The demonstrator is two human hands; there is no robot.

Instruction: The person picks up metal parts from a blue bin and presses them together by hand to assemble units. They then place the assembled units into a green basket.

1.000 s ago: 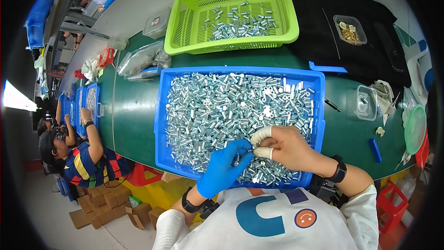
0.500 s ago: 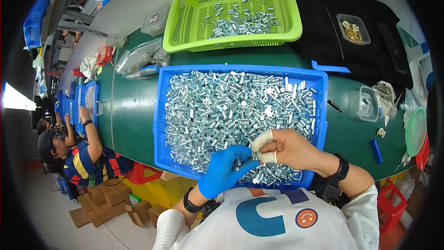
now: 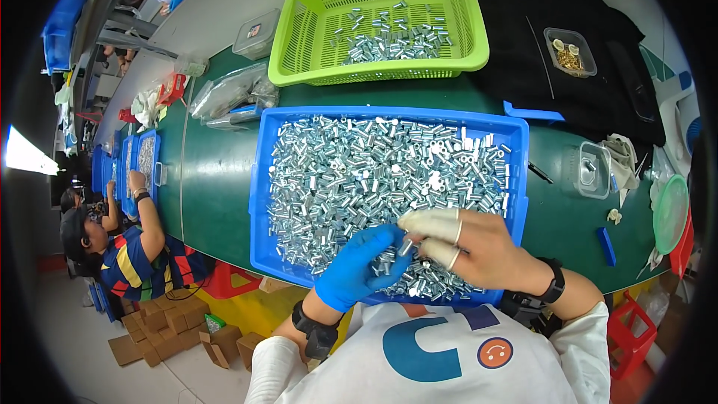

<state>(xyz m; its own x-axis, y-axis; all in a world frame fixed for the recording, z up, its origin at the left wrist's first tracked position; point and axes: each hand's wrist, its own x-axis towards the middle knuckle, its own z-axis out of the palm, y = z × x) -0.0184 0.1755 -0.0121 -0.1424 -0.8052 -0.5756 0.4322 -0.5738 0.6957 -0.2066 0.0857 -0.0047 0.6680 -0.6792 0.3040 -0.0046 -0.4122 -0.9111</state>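
My left hand, in a blue glove, is curled around a small silver metal sleeve that sticks up by its fingertips. More silver pieces show in its palm. Close against it, my right hand has whitish finger cots on several fingers, which are bent together at the sleeve; what lies between those fingertips is hidden. Both hands are over the near part of a blue tray, which is full of loose metal sleeves.
Behind the tray stands a green basket with fewer sleeves. At the right are a black cloth, a tub of brass-coloured parts, a clear box and a pen. Plastic bags lie left. A co-worker sits further left.
My right hand's fingers have shifted up and over the left fingertips, and its knuckles have turned. My left hand has moved slightly left and opened a little around the sleeves.
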